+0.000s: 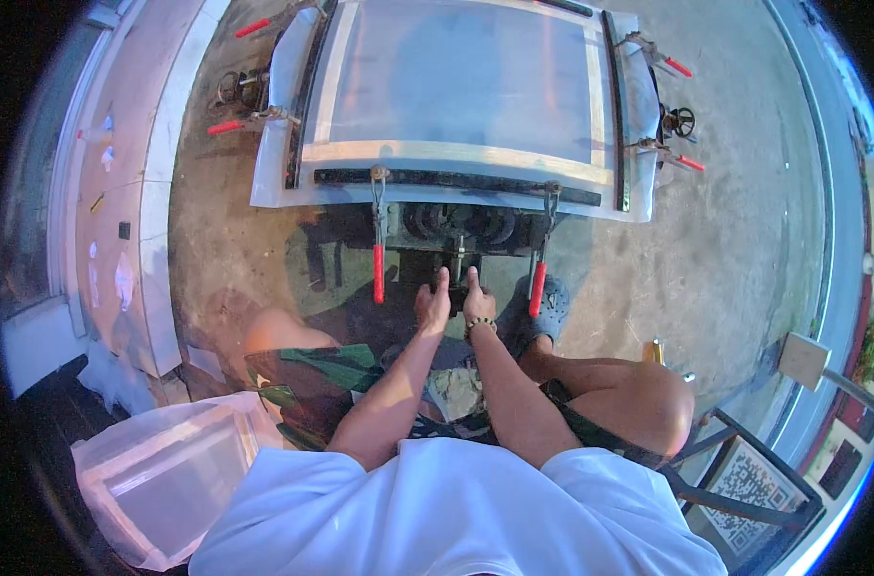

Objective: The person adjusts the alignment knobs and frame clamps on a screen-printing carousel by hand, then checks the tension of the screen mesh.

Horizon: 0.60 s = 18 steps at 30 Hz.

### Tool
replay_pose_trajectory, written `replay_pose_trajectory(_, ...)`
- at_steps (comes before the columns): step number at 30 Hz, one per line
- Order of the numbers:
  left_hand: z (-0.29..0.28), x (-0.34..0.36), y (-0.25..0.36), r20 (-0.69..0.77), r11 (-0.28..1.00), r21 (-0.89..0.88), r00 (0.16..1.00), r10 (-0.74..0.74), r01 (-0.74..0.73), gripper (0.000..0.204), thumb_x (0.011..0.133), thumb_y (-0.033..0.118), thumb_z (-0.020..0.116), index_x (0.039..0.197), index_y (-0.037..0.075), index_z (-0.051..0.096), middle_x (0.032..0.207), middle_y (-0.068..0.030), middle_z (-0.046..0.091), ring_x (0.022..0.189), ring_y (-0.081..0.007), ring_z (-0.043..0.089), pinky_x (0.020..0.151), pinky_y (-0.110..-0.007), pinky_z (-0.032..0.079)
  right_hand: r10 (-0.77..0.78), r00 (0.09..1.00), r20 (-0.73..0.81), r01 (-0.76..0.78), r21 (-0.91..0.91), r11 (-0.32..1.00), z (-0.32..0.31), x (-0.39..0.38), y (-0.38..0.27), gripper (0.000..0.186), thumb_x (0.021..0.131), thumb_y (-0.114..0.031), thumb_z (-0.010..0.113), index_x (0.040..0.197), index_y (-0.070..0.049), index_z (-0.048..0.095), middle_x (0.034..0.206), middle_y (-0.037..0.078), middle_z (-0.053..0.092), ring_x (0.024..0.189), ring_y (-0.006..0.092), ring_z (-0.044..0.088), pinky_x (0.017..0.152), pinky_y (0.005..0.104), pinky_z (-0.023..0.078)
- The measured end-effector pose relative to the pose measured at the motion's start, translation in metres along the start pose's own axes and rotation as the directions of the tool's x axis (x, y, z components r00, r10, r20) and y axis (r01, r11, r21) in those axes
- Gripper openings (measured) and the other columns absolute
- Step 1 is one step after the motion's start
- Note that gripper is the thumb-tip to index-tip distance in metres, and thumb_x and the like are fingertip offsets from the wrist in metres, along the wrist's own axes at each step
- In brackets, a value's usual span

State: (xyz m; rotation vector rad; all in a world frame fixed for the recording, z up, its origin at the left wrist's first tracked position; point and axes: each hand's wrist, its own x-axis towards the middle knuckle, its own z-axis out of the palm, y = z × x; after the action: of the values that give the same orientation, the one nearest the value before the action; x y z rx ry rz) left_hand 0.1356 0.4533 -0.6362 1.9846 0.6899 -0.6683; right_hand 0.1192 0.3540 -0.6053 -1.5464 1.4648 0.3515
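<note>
A dark fitting [458, 299] at the end of a metal shaft [461, 253] sits between the person's left hand [433, 305] and right hand [479, 304], both gripping it, thumbs pointing forward. Just beyond, red-handled clamps [379, 273] meet a black bar [456, 180] along the near edge of a translucent sheet [456, 72], a pale rectangular frame [456, 155] showing within.

I can't see most of the fingers on the left grip [433, 303] or the right grip [480, 304]. They curl down under, where it's too dark to tell what they touch. The big frame [456, 154] and the far black bar [563, 6] are cut off at the top. The white shirt [456, 499] hides a corner of the small frame [158, 444]. A red handle [538, 290] covers some of the clog [556, 305]. Bits [108, 154] on the pale ledge [139, 206] look too tiny to name.
</note>
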Motion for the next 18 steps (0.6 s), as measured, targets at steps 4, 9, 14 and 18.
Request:
replay_pose_trajectory(4,-0.011,0.006,0.013,0.491,0.756,-0.434,0.832,-0.258,0.490,0.085,0.073,0.075,0.056,0.102,-0.005,0.065,0.100,-0.0146,0.065,0.089,-0.0250,0.061,0.080,-0.039,0.047,-0.212,0.910,-0.356,0.179,-0.124,0.976,0.020,-0.035,-0.005,0.079,0.077,-0.070,0.055,0.082,0.009,0.065,0.088,0.027,0.066,0.092,0.0393,0.063,0.083,0.0462,0.045)
replay_pose_trajectory(9,-0.010,-0.002,0.027,0.205,0.977,0.066,0.955,-0.214,0.205,0.092,0.073,0.079,0.050,0.105,-0.006,0.065,0.107,-0.0293,0.062,0.107,-0.0391,0.058,0.095,-0.042,0.041,0.010,0.991,-0.131,-0.005,0.041,0.999,0.009,-0.022,-0.009,0.076,0.077,-0.065,0.059,0.088,0.010,0.066,0.095,0.026,0.066,0.096,0.0381,0.063,0.084,0.0437,0.046)
replay_pose_trajectory(14,-0.009,-0.013,0.029,0.085,0.975,0.224,0.996,-0.034,0.015,0.090,0.076,0.078,0.044,0.090,-0.008,0.066,0.101,-0.0310,0.063,0.103,-0.0442,0.058,0.090,-0.046,0.042,0.058,0.993,0.103,-0.071,0.123,0.990,0.005,0.017,0.013,0.077,0.078,-0.066,0.057,0.096,0.009,0.066,0.097,0.026,0.066,0.098,0.0383,0.062,0.086,0.0426,0.045)
replay_pose_trajectory(18,-0.019,-0.011,0.032,0.377,0.804,-0.436,0.893,-0.246,0.405,0.068,0.076,0.066,0.060,0.095,0.001,0.068,0.101,-0.0163,0.066,0.090,-0.0276,0.063,0.081,-0.041,0.047,-0.148,0.945,-0.292,0.155,0.000,0.988,0.023,-0.019,0.006,0.079,0.080,-0.065,0.055,0.099,0.011,0.059,0.092,0.028,0.065,0.093,0.0399,0.063,0.085,0.0439,0.045)
